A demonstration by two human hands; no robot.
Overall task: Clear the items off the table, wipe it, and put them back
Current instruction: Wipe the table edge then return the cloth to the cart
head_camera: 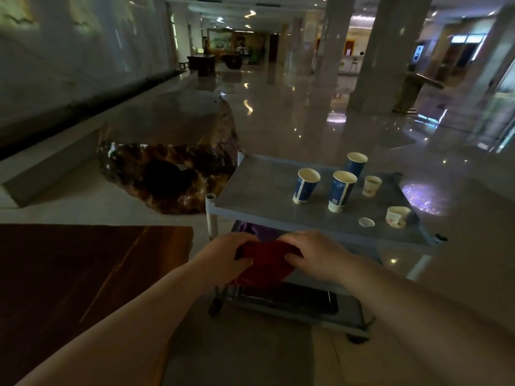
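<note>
A person's two bare forearms reach forward over a glossy tiled floor in a dim lobby. The left grip (228,254) and the right grip (315,254) are both closed on a crumpled dark red cloth (264,263), fingers curled over its top and thumbs tucked under, holding it in the air in front of a grey wheeled cart (256,190).

On the cart's top shelf stand three tall blue paper cups (305,189), two small white cups (372,185) to their right, and a small white round piece (366,222) lying flat near the front edge. A dark tray (287,299) lies on the bottom shelf.

At lower left is a dark wooden counter (69,274), well apart from the cloth. Beyond it sits a gnarled root-wood block (167,162).
</note>
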